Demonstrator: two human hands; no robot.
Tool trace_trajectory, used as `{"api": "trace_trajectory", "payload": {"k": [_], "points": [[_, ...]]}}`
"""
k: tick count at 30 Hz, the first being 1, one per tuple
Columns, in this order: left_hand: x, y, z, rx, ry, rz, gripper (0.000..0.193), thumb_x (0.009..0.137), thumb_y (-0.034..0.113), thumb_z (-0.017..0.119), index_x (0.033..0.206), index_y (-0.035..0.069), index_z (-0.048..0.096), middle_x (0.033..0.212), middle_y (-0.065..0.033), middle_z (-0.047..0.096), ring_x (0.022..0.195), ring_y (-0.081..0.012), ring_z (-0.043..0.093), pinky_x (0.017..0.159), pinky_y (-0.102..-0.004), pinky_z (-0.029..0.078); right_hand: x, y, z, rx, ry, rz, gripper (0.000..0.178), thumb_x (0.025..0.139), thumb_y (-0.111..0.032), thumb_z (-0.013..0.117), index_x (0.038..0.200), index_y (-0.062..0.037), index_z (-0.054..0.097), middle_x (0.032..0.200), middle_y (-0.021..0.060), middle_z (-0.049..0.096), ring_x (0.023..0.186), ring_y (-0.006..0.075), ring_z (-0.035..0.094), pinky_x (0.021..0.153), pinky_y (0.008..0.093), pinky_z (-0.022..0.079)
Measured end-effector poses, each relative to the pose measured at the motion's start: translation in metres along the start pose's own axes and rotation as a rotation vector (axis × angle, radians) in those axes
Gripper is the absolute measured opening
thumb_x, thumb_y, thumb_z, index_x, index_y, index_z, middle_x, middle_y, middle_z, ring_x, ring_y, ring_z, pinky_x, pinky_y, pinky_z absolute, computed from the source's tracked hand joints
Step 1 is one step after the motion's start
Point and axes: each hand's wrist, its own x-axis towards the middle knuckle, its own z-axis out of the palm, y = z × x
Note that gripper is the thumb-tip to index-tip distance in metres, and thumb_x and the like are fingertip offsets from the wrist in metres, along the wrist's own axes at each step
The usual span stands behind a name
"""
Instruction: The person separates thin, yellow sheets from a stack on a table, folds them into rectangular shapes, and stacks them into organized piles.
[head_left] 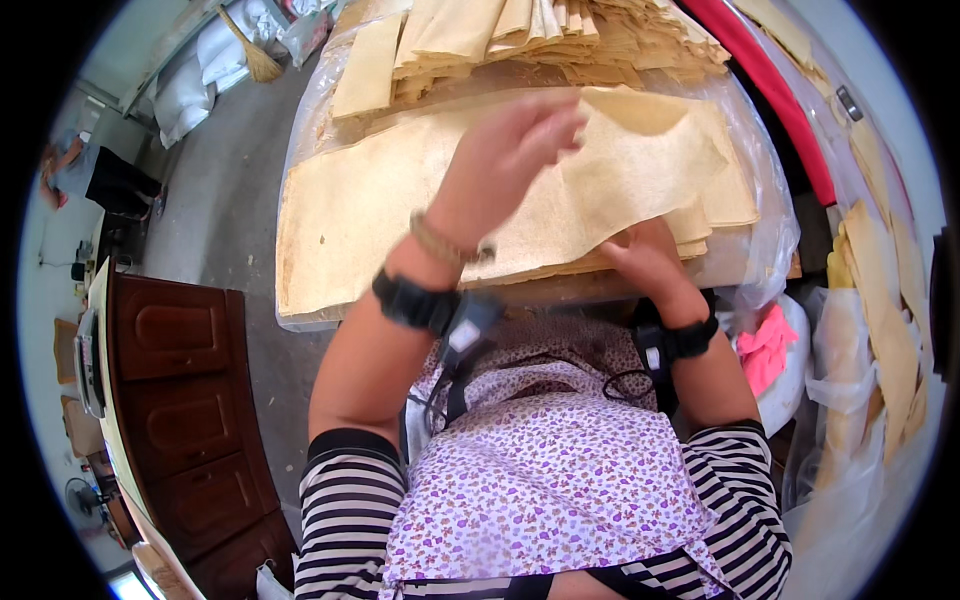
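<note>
A long, thin tan sheet (370, 210), which looks like dried sheet material, lies across the table on a stack of similar sheets (690, 235). Its right part is lifted and bowed. My right hand (652, 262) grips the near edge of this sheet at the right, its fingers partly hidden beneath it. Over the middle of the sheet hovers my left hand (515, 150), fingers stretched out and slightly blurred, with nothing in it. Whether it touches the sheet I cannot tell.
Folded tan sheets (450, 35) are piled at the table's far side. Plastic film (770, 240) covers the table's edges. A pink cloth (768, 348) lies at right, beside more hanging sheets (880, 310). A wooden cabinet (180, 330) stands left; another person (110, 180) is farther off.
</note>
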Motion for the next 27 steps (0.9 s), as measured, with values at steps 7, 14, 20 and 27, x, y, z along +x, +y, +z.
{"api": "trace_trajectory", "payload": {"k": [7,14,20,27], "points": [[-0.117,-0.053,0.053,0.954,-0.352,0.553,0.037,0.082,0.018,0.072,0.115,0.004,0.066,0.12,-0.0146,0.067,0.109,-0.0298,0.065,0.093,-0.0404,0.053,0.009,-0.024,0.004,0.458,-0.141,0.917,0.064,0.088,-0.053,0.07,0.087,0.0111,0.072,0.081,0.021,0.071,0.083,0.0208,0.067,0.075,0.0345,0.052],[-0.117,-0.09,0.068,1.33,-0.238,0.244,0.071,0.084,0.037,0.072,0.138,-0.005,0.052,0.141,-0.0244,0.051,0.138,-0.0377,0.043,0.114,-0.0452,0.035,0.027,-0.037,0.006,0.642,0.036,0.759,0.059,0.091,-0.047,0.07,0.111,0.0091,0.07,0.103,0.0161,0.071,0.091,0.0206,0.068,0.08,0.0324,0.053],[-0.104,-0.072,0.049,1.224,-0.275,0.148,0.063,0.088,0.041,0.068,0.132,-0.002,0.056,0.131,-0.0225,0.056,0.123,-0.0344,0.053,0.11,-0.0445,0.038,0.049,-0.04,0.009,1.307,0.14,0.667,0.054,0.103,-0.028,0.057,0.14,0.0089,0.047,0.128,0.0156,0.058,0.103,0.0316,0.071,0.09,0.0352,0.057],[-0.114,-0.051,-0.014,1.322,-0.017,-0.644,0.055,0.098,0.049,0.055,0.131,0.006,0.062,0.108,-0.0141,0.072,0.097,-0.0328,0.07,0.08,-0.0473,0.056,0.05,-0.03,0.011,1.324,0.205,0.657,0.05,0.104,-0.024,0.055,0.142,0.0061,0.044,0.13,0.0126,0.057,0.102,0.0336,0.071,0.091,0.0386,0.057]]}}
